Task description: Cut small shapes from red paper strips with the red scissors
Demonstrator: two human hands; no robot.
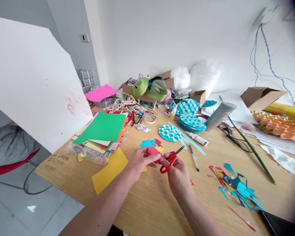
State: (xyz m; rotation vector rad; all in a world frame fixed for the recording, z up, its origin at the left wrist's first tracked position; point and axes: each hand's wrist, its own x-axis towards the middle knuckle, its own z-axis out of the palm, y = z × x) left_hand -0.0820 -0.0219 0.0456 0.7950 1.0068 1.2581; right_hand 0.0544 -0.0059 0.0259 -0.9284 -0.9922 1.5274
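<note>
Low over the wooden table, my left hand (144,160) pinches a small pinkish-red piece of paper (152,151) between thumb and fingers. My right hand (180,175) is closed round the red handles of a pair of scissors (172,161), whose blades point up and to the right, away from the paper. Fingers of both hands meet near the paper's right end. Just beyond them lie blue paper cutouts (148,143), a dark red cutout (158,142) and a yellow cutout (160,148). A yellow sheet (110,170) rests left of my left hand.
A pen (194,158) and paper scraps (238,186) lie to the right. Coloured sheets (102,129) are stacked on the left. Behind stand blue patterned discs (169,132), a grey bottle (220,116) and a craft-filled box (127,90). A white board (36,75) leans at left.
</note>
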